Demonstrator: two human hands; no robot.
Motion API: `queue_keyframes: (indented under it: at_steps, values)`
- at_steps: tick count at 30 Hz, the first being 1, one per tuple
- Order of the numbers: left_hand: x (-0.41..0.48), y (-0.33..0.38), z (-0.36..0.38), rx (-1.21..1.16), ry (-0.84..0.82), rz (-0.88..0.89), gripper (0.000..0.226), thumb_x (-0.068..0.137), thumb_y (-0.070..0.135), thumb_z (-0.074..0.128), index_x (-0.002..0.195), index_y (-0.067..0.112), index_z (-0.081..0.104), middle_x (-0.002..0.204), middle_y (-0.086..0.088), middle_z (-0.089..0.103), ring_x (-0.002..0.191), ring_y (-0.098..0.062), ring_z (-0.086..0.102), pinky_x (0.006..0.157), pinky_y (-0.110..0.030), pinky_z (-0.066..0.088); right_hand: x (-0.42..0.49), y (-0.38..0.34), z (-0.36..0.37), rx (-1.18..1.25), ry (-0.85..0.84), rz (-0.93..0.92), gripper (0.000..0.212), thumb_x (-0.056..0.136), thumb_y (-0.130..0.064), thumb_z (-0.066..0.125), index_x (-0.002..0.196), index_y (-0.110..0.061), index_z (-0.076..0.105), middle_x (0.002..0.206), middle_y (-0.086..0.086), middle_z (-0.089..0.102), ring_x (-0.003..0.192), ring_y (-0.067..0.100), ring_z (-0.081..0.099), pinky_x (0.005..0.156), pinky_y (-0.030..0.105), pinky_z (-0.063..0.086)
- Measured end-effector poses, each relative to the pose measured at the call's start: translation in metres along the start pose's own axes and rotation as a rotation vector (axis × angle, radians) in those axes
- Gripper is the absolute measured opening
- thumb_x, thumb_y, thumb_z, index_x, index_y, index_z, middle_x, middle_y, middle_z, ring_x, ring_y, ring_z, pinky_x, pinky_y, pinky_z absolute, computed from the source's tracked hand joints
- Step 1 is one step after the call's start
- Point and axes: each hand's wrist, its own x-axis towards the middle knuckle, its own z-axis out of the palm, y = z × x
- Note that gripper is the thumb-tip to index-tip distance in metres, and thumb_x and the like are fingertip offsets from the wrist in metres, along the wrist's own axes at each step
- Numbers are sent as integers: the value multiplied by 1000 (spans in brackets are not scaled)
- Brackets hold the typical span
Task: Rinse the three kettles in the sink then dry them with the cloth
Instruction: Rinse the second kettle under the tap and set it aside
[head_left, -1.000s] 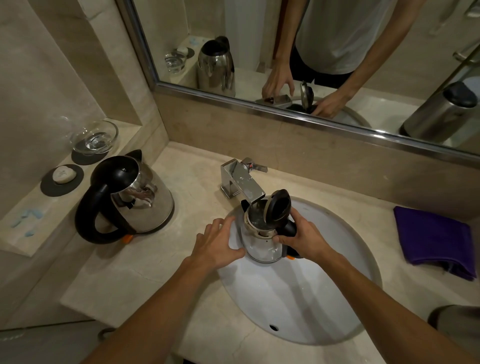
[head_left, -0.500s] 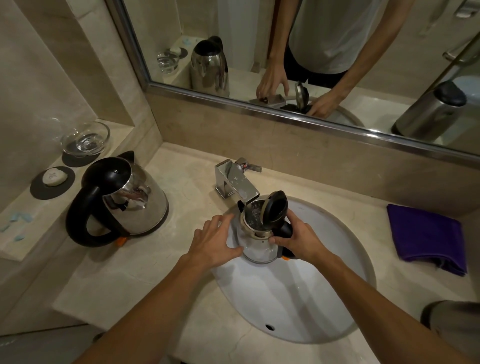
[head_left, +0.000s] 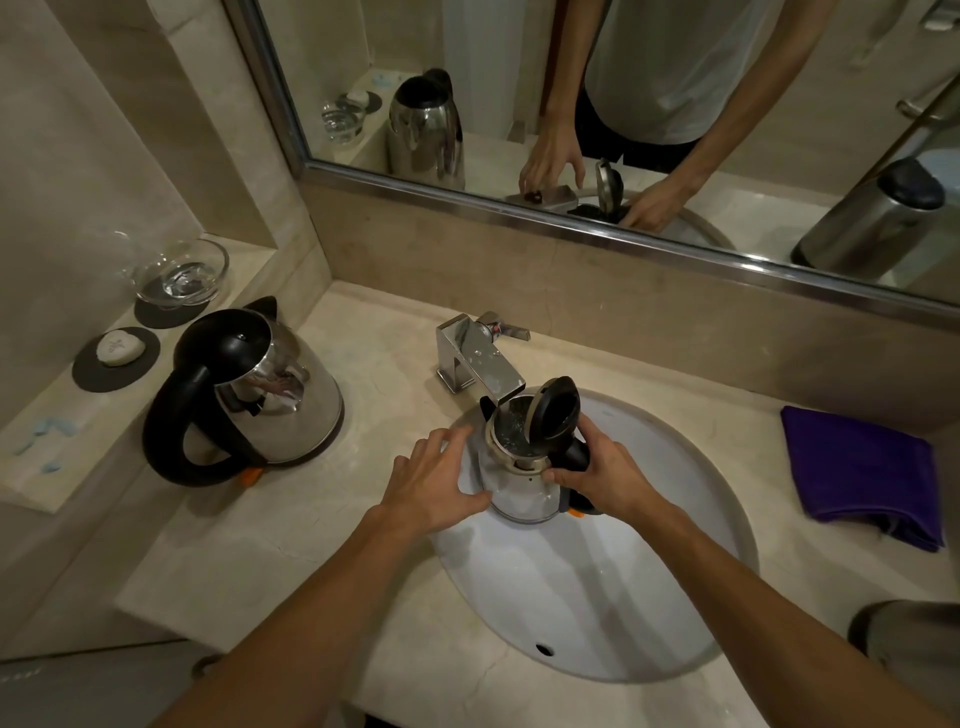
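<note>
Spare kettle (head_left: 270, 395) sits on table (head_left: 311, 525) left, left hand (head_left: 436, 483) flat, unclenched on steel body of open-lid kettle (head_left: 519, 488) under faucet (head_left: 483, 364) in sink (head_left: 649, 571), right hand (head_left: 608, 478) wrapped round black handle (head_left: 576, 452): rigid, probably slick, heavier once filled, so lift by handle; purple cloth (head_left: 862, 473) right.

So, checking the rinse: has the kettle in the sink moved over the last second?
No, the kettle sits under the faucet spout exactly as before.

Pale T-shirt (head_left: 675, 62), dark trousers (head_left: 647, 151)
</note>
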Motion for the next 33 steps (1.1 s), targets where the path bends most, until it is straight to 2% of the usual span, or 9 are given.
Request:
queue_keyframes:
  at_steps: [3,9,20,33]
  values:
    - [-2,-1,-1,-10,2,-4,86,80,54,66,151,33,21,150,1,34,135,-24,34,106,-43,33,-2,1,0,1,13,-7,91,86,-31,81,158,-33,25,132,3,65,113,28,62,94,34,47]
    - [-3,0,0,-19,-15,-25,88,80,55,65,151,33,19,150,0,33,135,-25,34,106,-42,33,-5,3,1,1,7,5,87,86,-32,81,156,-29,29,136,4,63,119,29,61,102,41,48]
    - [0,1,3,-3,-26,-34,87,80,57,66,151,33,20,151,-2,33,136,-27,35,107,-45,34,-4,-1,-1,8,1,21,85,88,-30,79,156,-29,29,139,6,60,121,31,59,104,44,47]
    - [-3,-2,2,-26,-30,-42,86,81,54,66,151,30,21,152,-2,32,136,-27,34,106,-44,32,2,-9,-3,-45,2,-26,91,86,-29,81,157,-36,25,132,4,65,112,28,61,97,38,47]
